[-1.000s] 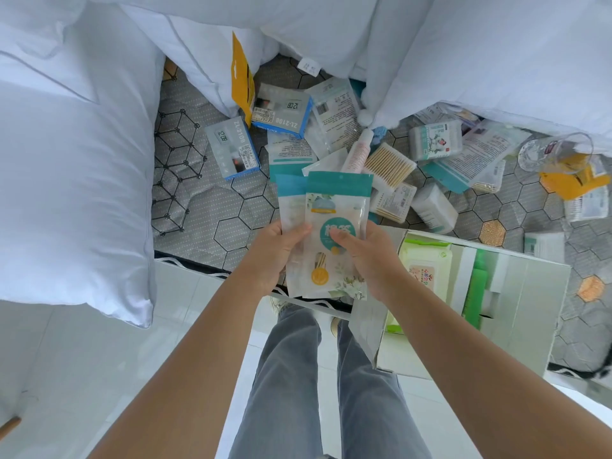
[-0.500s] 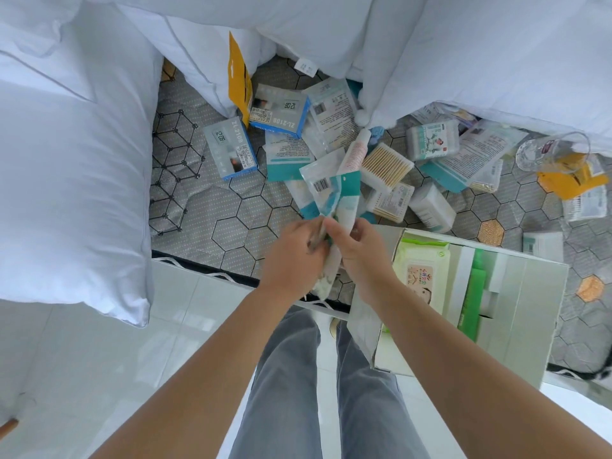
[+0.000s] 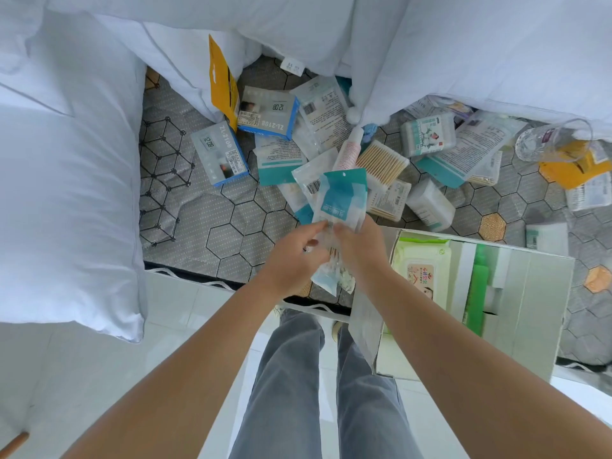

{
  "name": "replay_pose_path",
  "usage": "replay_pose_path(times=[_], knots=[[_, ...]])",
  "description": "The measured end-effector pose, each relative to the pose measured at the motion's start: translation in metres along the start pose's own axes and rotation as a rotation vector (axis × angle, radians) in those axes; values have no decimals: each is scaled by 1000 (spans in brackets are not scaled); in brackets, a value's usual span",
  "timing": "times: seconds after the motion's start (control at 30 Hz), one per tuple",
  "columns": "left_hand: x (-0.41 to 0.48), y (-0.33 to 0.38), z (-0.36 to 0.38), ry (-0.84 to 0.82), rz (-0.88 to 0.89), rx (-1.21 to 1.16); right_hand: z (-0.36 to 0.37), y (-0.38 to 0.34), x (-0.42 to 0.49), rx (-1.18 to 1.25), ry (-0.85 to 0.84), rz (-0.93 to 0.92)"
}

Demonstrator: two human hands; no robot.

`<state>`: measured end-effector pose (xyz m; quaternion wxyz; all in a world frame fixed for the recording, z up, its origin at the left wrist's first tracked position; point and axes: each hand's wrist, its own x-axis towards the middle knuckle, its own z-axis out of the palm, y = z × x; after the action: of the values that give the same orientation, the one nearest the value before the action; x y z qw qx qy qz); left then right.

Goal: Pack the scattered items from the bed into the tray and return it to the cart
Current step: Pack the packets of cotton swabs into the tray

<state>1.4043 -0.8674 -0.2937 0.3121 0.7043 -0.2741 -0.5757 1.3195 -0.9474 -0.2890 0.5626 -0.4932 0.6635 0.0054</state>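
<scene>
My left hand (image 3: 291, 260) and my right hand (image 3: 356, 251) together hold a small stack of teal-and-white sachet packets (image 3: 341, 200) above the bed's front edge. The packets stand nearly upright between my fingers, their teal tops pointing away from me. To the right lies the white tray (image 3: 543, 313), on the mattress edge, holding a pack of wet wipes (image 3: 420, 270) and green items (image 3: 477, 293). Scattered on the grey hexagon-patterned mattress (image 3: 218, 223) are two blue clock boxes (image 3: 220, 154), cotton swab packs (image 3: 382, 162), a pink tube (image 3: 347, 149) and more sachets.
White pillows (image 3: 63, 180) flank the left side and a white duvet (image 3: 480, 44) covers the back. A clear glass (image 3: 546, 140) and yellow packets (image 3: 576, 164) lie at far right. A yellow card (image 3: 223, 84) leans against a pillow. White floor tiles and my grey-trousered legs are below.
The packets, held flat and facing me a second ago, have been turned and squared up edge-on between both hands, which have drawn closer together.
</scene>
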Motion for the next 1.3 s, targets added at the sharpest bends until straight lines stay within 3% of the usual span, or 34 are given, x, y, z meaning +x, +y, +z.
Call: replay_pose_path(times=[0.2,0.4,0.57,0.7,1.13,1.3], knots=[[55,-3,-39,500,-242,-111,-1,-1,14,-19,-23,-2],[101,1,-38,529,-505,-572,3,4,18,18,-23,4],[121,1,-39,585,-615,-777,5,4,19,37,-40,15],[124,-3,-43,551,-614,-797,4,0,19,50,-43,14],[77,-19,-54,622,-301,-664,-12,-14,18,186,-44,13],[36,-26,-61,515,-264,-558,-15,-14,15,239,-96,34]])
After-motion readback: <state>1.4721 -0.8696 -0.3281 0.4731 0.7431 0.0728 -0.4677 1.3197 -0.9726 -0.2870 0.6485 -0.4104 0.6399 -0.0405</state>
